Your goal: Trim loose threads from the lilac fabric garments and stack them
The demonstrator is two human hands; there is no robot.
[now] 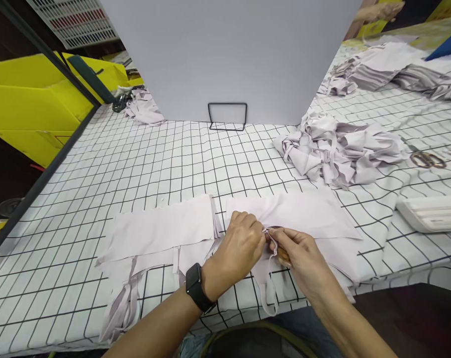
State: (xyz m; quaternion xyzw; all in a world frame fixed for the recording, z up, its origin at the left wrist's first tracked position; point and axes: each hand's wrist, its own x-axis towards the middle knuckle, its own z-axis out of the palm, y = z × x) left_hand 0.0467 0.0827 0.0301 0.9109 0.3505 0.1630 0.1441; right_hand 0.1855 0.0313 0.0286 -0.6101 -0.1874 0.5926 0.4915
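My left hand (241,246), with a black watch (198,286) on its wrist, is closed, pinching the edge of a pale lilac fabric piece. Against it, my right hand (300,256) is also closed on the same fabric, near a thin strap (272,293) that loops down toward the table edge. Something orange-brown shows under the right fingers; I cannot make out what it is. Beneath both hands lies a flat pale fabric piece (315,214). To the left is a neat stack of similar pieces (161,226), with straps hanging toward me.
A crumpled fabric heap (340,146) lies at the right, beside scissors (428,159) and a white plastic object (432,214). A grey panel (228,59) on a black wire stand (227,130) rises at the back. Another person's hand (384,11) shows at the top right, beyond fabric stacks (382,64).
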